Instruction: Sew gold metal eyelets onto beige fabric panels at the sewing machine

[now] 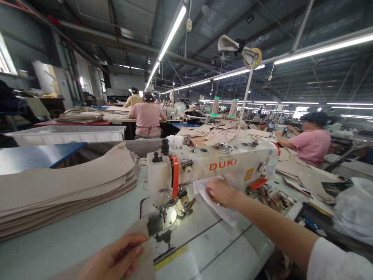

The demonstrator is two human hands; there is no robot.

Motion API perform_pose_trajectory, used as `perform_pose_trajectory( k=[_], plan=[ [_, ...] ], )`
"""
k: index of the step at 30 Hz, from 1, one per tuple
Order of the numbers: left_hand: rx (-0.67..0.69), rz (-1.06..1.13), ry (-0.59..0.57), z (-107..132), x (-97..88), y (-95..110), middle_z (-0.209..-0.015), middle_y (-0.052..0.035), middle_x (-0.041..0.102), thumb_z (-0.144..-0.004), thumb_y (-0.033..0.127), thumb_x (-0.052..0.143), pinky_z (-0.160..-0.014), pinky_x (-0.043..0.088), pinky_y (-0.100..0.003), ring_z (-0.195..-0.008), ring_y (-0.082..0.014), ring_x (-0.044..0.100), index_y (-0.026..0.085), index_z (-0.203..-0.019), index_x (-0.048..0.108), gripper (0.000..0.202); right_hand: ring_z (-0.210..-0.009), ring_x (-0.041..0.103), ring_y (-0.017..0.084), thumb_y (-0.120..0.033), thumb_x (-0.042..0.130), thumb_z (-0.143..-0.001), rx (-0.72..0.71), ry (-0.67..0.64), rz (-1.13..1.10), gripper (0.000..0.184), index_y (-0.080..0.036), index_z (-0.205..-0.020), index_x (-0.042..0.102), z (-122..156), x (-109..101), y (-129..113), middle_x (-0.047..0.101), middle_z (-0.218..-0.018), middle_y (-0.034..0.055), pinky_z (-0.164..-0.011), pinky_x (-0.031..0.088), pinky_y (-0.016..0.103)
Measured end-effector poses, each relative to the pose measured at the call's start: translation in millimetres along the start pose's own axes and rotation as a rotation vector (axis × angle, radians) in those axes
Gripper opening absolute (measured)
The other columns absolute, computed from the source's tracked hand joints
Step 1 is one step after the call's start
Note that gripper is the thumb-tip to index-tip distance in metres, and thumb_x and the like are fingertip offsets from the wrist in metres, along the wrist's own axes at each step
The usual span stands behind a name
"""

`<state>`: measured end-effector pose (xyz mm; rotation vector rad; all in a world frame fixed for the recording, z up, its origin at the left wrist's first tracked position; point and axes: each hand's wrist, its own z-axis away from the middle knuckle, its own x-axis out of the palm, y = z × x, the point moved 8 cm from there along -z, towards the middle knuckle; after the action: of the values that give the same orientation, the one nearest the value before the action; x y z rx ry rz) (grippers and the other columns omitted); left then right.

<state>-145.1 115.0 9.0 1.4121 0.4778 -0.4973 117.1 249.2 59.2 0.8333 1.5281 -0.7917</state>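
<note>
White cloth looks loosely creased.

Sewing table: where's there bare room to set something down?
One bare patch lies between the fabric stack and the machine, beyond the left hand. Another lies between the ruler marks and the table's near edge. It's crowded under the machine's arm, where the right hand meets white cloth, and by the tray.
</note>
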Motion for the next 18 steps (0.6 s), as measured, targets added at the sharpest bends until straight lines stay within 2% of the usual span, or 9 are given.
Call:
perform_pose_trajectory(
  k=[5, 7, 9, 11, 13, 15, 18],
  plan=[
    [-0.003, 0.022, 0.009, 1.8, -2.6, 5.6, -0.054, 0.0003, 0.061, -0.061, 0.051, 0.05, -0.061, 0.047, -0.029, -0.058, -0.0227, 0.06, 0.022, -0.081, 0.068, 0.04, -0.09, 0.061, 0.018, -0.031, 0.056, -0.09, 0.069, 0.094, -0.105, 0.023, -0.015, -0.107, 0.059, 2.9, -9.3, 8.0, 0.061, -0.106, 0.0061, -0.078, 0.051, 0.038],
    [0.015, 0.019, 0.028, 4.2, -4.5, 7.2, -0.054, 0.0005, 0.062, -0.062, 0.05, 0.05, -0.061, 0.047, -0.029, -0.059, -0.0229, 0.061, 0.023, -0.077, 0.069, 0.036, -0.088, 0.061, 0.018, -0.021, 0.055, -0.09, 0.117, 0.159, -0.151, 0.013, -0.013, -0.097, 0.062, 8.1, -20.0, 10.6, 0.064, -0.098, 0.006, -0.08, 0.05, 0.037],
    [0.034, 0.004, 0.059, 7.4, -7.1, 9.2, -0.053, 0.0014, 0.062, -0.065, 0.049, 0.05, -0.061, 0.047, -0.028, -0.059, -0.0222, 0.061, 0.023, -0.074, 0.069, 0.033, -0.084, 0.061, 0.017, -0.009, 0.054, -0.084, 0.146, 0.217, -0.21, 0.012, -0.013, -0.086, 0.065, 19.4, -31.8, 5.2, 0.066, -0.089, 0.0065, -0.079, 0.048, 0.033],
    [0.052, -0.006, 0.088, 10.9, -8.1, 12.5, -0.051, 0.0027, 0.06, -0.067, 0.047, 0.052, -0.06, 0.046, -0.027, -0.057, -0.0206, 0.06, 0.023, -0.073, 0.069, 0.029, -0.078, 0.061, 0.016, -0.003, 0.052, -0.078, 0.137, 0.246, -0.282, 0.018, -0.014, -0.082, 0.066, 35.0, -39.2, -12.0, 0.066, -0.084, 0.0053, -0.072, 0.048, 0.027],
    [0.075, 0.007, 0.1, 14.1, -5.5, 17.0, -0.052, 0.0034, 0.06, -0.069, 0.042, 0.055, -0.059, 0.045, -0.025, -0.056, -0.0185, 0.059, 0.023, -0.073, 0.069, 0.024, -0.07, 0.06, 0.013, -0.002, 0.053, -0.073, 0.094, 0.239, -0.384, 0.022, -0.017, -0.083, 0.067, 50.7, -37.7, -40.1, 0.065, -0.08, 0.0018, -0.064, 0.046, 0.022],
    [0.11, 0.036, 0.105, 17.4, -0.7, 22.3, -0.057, 0.003, 0.062, -0.072, 0.037, 0.055, -0.057, 0.044, -0.023, -0.056, -0.0167, 0.057, 0.022, -0.073, 0.069, 0.02, -0.064, 0.058, 0.011, -0.001, 0.053, -0.067, 0.026, 0.21, -0.604, 0.025, -0.018, -0.078, 0.067, 61.9, -26.7, -74.3, 0.064, -0.073, -0.0011, -0.058, 0.044, 0.02],
    [0.179, 0.061, 0.137, 24.0, 3.3, 29.6, -0.062, 0.0022, 0.062, -0.073, 0.03, 0.054, -0.057, 0.043, -0.022, -0.059, -0.0152, 0.057, 0.021, -0.071, 0.067, 0.016, -0.06, 0.056, 0.011, -0.002, 0.05, -0.061, -0.021, 0.11, -0.955, 0.024, -0.018, -0.072, 0.065, 63.8, 3.1, -121.9, 0.062, -0.066, -0.0022, -0.057, 0.042, 0.021]
  ],
)
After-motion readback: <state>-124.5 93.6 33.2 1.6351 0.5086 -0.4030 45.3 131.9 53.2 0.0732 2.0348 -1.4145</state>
